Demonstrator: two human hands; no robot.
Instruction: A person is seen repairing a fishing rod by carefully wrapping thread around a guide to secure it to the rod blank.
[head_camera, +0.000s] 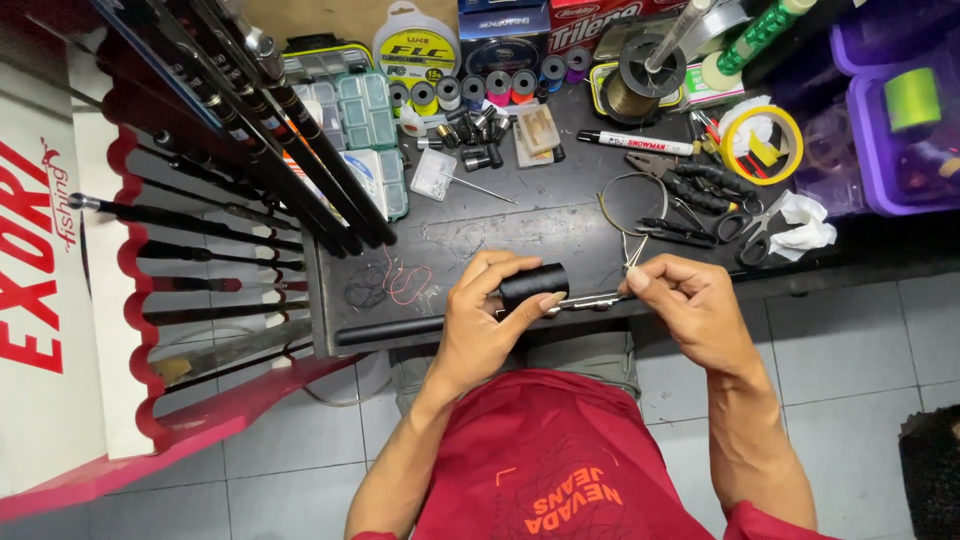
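My left hand (488, 320) is wrapped around a black cylindrical spool (533, 284) just above the near edge of a black worktable (540, 215). My right hand (692, 305) pinches a thin metal tool (590, 300) that lies level and points left, its tip reaching the spool. A wire guide ring (635, 250) sticks up from the tool near my right fingers. A black rod section (390, 331) runs left along the table edge from under my left hand. Both forearms come out of red sleeves (560, 460).
Several black fishing rods (270, 130) lean across the table's left side over a red-and-white rack (110, 300). Farther back lie small thread spools (498, 88), a tackle box (355, 120), a marker (634, 142), pliers and scissors (715, 200), yellow tape roll (762, 145), purple bins (900, 110). Red thread (405, 280) lies loose.
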